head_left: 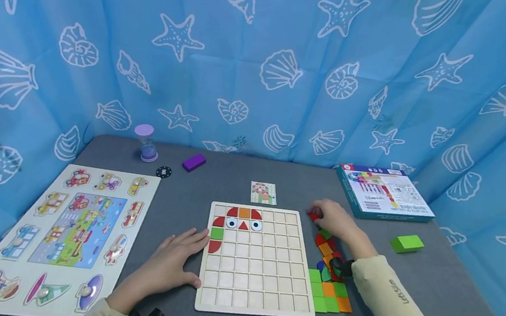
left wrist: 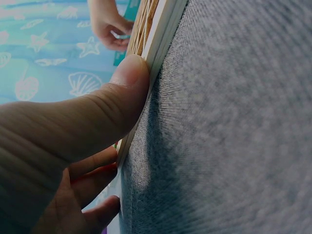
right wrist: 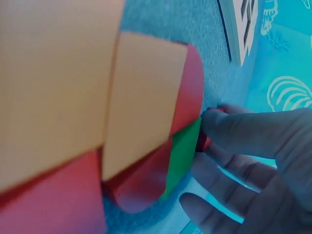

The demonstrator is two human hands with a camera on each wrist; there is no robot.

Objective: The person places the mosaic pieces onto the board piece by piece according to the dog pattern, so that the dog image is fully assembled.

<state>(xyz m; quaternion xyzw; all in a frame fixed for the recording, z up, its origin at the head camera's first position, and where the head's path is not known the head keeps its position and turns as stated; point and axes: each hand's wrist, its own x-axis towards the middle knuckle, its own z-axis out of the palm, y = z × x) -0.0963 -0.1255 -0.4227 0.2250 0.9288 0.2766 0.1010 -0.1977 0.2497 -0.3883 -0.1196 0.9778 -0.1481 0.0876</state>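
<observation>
A wooden grid board (head_left: 259, 283) lies in the middle of the table. Near its top left sit red quarter-round pieces (head_left: 214, 247), an orange square (head_left: 244, 213), a green square (head_left: 217, 233), a red triangle and two eye pieces. My left hand (head_left: 170, 259) rests along the board's left edge, thumb and fingertips touching it, fingers fairly straight. To the right of the board, my right hand (head_left: 334, 219) pinches a red piece (right wrist: 203, 140) at the far end of a loose row of red, orange and green pieces (head_left: 326, 249). The fingers partly hide that piece.
Behind the board lies a pattern card (head_left: 264, 193). A knobbed picture puzzle (head_left: 145, 201) is at left, with an hourglass (head_left: 146, 142), black disc (head_left: 163, 172) and purple block (head_left: 194, 162) behind. A box (head_left: 384, 193) and green block (head_left: 407, 243) lie at right.
</observation>
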